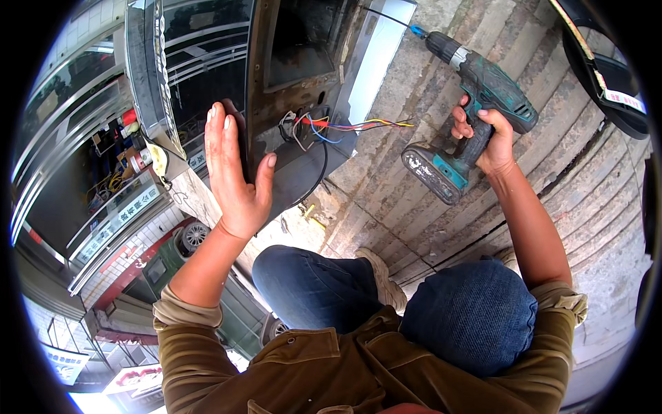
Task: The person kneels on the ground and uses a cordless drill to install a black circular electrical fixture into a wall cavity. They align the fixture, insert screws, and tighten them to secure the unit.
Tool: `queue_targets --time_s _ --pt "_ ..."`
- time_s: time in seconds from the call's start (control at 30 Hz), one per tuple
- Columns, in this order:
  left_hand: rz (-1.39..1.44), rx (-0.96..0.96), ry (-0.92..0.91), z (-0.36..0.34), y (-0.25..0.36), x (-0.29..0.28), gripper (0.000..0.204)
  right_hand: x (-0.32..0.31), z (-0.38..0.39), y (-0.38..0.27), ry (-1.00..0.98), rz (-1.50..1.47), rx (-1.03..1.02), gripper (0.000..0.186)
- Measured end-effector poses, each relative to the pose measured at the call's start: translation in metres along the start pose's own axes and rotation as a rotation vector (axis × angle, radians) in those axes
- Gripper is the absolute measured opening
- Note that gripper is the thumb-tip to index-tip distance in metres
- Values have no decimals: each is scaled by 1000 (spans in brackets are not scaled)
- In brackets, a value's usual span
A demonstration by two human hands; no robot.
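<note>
My right hand (486,131) is wrapped round the handle of a teal and black cordless drill (498,90), whose battery hangs at the lower left. The drill's chuck points to the upper left, with a blue holder (418,31) and a thin dark bit at its front. That bit reaches toward an open metal cabinet (329,65); where its tip ends I cannot tell. Stretched out straight, my left hand (238,172) lies against the edge of a glossy dark panel (207,52), thumb apart from the fingers.
Loose red, blue and yellow wires (358,125) stick out of the cabinet's lower part, beside a black cable (326,162). Ridged paving (552,155) spreads on the right. Small yellow pieces (314,219) lie near my knee. A black object with a strap-like rim (610,96) stands far right.
</note>
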State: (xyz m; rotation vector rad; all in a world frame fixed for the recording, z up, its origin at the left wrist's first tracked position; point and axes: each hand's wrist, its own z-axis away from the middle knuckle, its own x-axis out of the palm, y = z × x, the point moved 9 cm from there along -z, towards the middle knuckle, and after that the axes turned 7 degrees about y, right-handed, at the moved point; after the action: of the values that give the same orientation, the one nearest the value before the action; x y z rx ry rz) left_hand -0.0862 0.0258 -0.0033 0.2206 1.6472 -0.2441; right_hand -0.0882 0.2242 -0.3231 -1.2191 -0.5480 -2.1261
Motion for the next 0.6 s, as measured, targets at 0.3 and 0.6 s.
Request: queue_targets --time_s 0.3,0.6 --pt "8 -4 1 0 -5 1 70 10 -1 0 154 123 -52 34" --pt "1 0 -3 0 -3 0 71 -4 -7 1 160 110 -49 36"
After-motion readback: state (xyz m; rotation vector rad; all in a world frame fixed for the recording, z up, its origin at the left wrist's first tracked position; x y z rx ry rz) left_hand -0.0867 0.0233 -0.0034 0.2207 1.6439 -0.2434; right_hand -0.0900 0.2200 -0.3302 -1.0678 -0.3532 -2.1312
